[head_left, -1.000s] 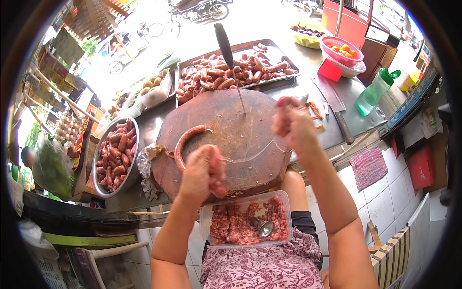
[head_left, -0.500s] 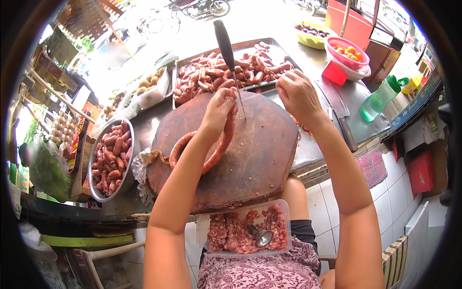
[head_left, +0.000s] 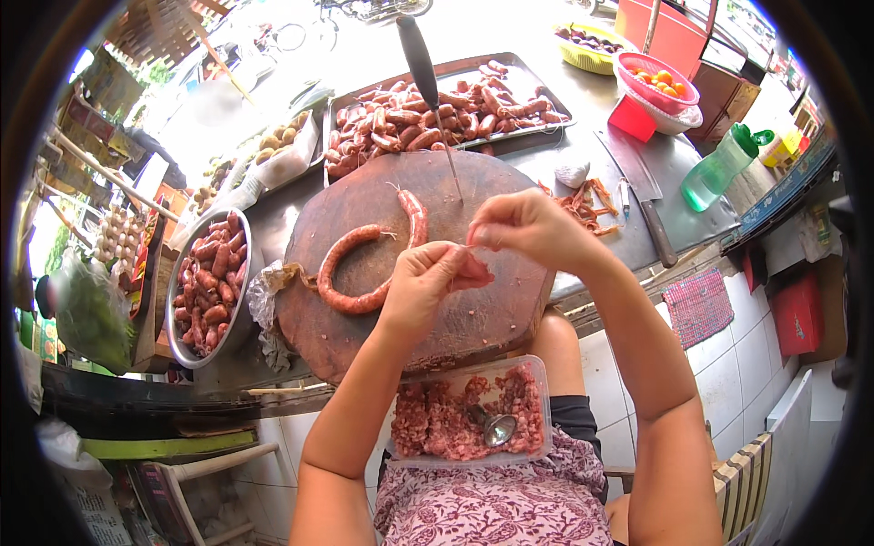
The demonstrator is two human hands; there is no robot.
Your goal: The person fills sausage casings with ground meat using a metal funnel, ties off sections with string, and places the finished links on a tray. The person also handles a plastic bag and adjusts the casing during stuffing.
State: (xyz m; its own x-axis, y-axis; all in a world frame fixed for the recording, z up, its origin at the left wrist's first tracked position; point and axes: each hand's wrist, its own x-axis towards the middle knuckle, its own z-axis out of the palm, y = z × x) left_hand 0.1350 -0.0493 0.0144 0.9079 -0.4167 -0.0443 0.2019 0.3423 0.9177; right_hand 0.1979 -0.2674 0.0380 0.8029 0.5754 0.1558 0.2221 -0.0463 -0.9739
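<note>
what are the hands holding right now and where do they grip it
The left hand and right hand pinch something thin, probably string, between their fingertips above the round wooden board; what it is cannot be told. The curved sausage lies unheld.

Red box (head_left: 633, 118) beside green bottle (head_left: 719, 171)

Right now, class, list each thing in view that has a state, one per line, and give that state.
Left hand: closed, pinching a string end.
Right hand: closed, pinching the string.
Sausage: filled, curled on the board.
Knife: stuck upright in the board.
Tub: open, holding mince and a spoon.
Tray: full of links.
Bottle: capped.
Cleaver: lying flat.
</note>
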